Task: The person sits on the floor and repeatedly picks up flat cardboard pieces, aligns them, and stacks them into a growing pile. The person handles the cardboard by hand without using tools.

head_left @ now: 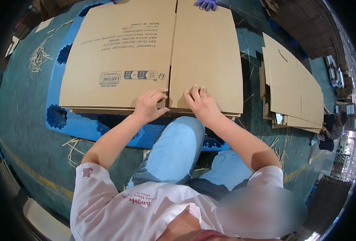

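A stack of flat brown carton blanks [117,52] lies in front of me, its top sheet printed on the left part and split by a narrow slot [170,76]. My left hand [149,106] is at the near edge, left of the slot, with bent fingers on the top sheet and the thumb apart from them along the edge. Just right of the slot, my right hand [202,105] rests its parted fingertips on the plain panel; its thumb is mostly hidden. Neither hand visibly grips anything.
A blue plastic pallet [135,138] lies under the stack. Another person's purple-gloved hand [206,5] touches the far edge. More flat cardboard [292,80] is stacked at the right, and a person [334,126] is beyond it. Cardboard strips [39,58] litter the green floor.
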### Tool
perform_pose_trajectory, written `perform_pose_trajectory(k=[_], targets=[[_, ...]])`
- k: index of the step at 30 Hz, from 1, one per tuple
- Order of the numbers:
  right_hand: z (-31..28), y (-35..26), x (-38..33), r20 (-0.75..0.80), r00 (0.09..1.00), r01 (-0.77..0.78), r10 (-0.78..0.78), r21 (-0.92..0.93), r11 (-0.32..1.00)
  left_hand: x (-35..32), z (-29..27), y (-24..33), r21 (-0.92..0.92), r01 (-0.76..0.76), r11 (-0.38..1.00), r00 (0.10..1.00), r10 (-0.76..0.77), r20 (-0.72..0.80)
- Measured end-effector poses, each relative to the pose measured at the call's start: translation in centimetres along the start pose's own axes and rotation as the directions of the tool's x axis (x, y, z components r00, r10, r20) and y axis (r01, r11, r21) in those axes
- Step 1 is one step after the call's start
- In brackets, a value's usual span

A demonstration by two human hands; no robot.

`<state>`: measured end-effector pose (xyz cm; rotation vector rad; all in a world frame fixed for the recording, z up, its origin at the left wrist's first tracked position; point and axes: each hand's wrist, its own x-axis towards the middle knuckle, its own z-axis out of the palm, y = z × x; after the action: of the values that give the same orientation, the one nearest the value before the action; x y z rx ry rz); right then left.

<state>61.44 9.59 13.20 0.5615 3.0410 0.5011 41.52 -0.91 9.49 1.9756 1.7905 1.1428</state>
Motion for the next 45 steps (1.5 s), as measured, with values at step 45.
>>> perform_pose_trajectory(k=[45], targets=[[14.4,29.0,-27.2,-0.078,0.394,-0.918,0.916,0.004,0.396,1.3,0.5,0.3,0.281,-0.333,0.900,0.924,0.252,0.286]])
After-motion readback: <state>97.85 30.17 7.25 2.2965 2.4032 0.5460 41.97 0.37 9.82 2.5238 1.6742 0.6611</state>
